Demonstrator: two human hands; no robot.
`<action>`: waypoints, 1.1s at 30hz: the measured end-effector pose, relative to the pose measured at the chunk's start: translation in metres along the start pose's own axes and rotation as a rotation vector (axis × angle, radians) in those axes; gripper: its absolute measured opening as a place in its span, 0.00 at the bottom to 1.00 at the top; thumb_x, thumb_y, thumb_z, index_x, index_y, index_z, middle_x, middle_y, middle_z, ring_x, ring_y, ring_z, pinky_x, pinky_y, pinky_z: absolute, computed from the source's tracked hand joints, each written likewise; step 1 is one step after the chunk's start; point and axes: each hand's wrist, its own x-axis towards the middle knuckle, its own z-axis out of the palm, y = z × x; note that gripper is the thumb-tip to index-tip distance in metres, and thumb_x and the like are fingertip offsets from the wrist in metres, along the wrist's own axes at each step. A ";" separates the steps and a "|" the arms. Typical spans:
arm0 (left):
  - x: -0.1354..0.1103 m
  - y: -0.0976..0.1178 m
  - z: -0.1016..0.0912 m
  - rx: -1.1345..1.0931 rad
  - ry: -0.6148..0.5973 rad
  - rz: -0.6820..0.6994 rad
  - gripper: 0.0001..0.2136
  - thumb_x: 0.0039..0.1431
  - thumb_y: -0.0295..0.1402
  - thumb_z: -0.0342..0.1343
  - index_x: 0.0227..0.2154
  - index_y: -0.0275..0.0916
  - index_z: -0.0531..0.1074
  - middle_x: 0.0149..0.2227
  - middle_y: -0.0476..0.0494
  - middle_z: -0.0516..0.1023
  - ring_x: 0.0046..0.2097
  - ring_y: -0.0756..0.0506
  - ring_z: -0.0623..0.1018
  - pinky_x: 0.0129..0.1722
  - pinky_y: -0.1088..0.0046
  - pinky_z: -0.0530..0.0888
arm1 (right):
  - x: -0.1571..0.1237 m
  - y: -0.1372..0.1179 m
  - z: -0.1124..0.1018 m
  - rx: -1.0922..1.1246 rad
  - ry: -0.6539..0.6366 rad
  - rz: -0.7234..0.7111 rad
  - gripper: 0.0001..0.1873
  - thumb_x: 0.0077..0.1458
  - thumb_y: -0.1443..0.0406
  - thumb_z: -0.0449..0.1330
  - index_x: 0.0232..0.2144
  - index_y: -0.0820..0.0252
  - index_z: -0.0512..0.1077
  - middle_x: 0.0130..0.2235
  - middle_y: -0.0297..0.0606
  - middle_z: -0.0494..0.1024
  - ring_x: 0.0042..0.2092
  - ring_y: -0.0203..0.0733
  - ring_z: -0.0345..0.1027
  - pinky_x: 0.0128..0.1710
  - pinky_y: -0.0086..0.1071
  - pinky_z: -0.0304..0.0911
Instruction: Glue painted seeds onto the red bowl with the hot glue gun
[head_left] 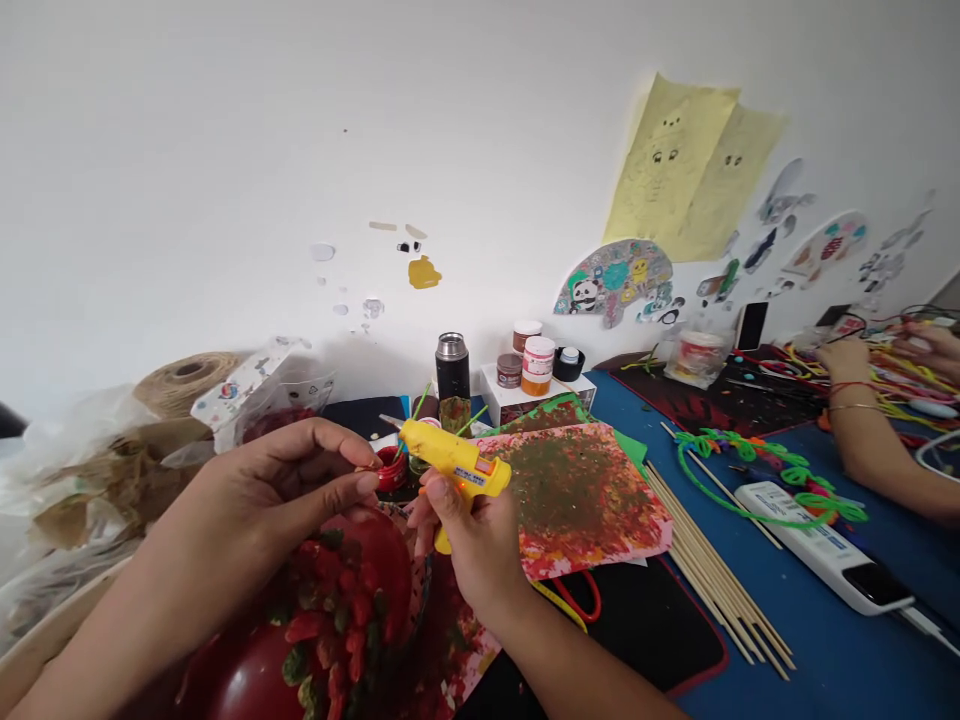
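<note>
A yellow hot glue gun (454, 460) is in my right hand (480, 545), with the fingers wrapped round its handle and its nozzle pointing up to the left. My left hand (262, 510) is closed in a pinch just left of the nozzle. Something tiny and reddish shows at its fingertips, too small to name. Below both hands rests a glossy dark red rounded object (247, 670), with lumpy red and green pieces (341, 625) stuck along it. My left hand and wrist hide part of it.
Paint-stained paper (592, 500) lies beyond my right hand. Jars (538, 365) stand on a box behind a black bottle (452, 370). To the right are wooden sticks (720, 570) and a white power strip (821, 545). Another person's arm (870, 430) reaches among colourful cords. Twine (187, 385) sits left.
</note>
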 end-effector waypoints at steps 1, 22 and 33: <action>0.001 0.002 0.003 -0.015 -0.014 0.004 0.19 0.53 0.64 0.67 0.37 0.58 0.85 0.40 0.47 0.90 0.38 0.37 0.88 0.37 0.57 0.89 | 0.000 0.000 0.000 0.004 0.005 0.002 0.32 0.64 0.35 0.70 0.37 0.58 0.79 0.26 0.36 0.82 0.20 0.37 0.72 0.19 0.29 0.71; -0.007 0.024 0.030 0.029 0.107 0.082 0.22 0.50 0.66 0.68 0.33 0.55 0.89 0.35 0.46 0.92 0.33 0.38 0.89 0.39 0.62 0.89 | 0.000 -0.011 0.006 0.129 -0.034 0.094 0.32 0.57 0.37 0.76 0.40 0.59 0.86 0.28 0.33 0.80 0.22 0.34 0.67 0.22 0.28 0.72; -0.013 0.019 0.032 0.054 0.152 0.027 0.30 0.43 0.75 0.66 0.35 0.59 0.91 0.36 0.44 0.93 0.36 0.35 0.92 0.42 0.58 0.90 | -0.001 -0.016 0.007 0.168 -0.027 0.090 0.36 0.56 0.33 0.75 0.41 0.60 0.85 0.25 0.30 0.77 0.19 0.31 0.65 0.20 0.25 0.68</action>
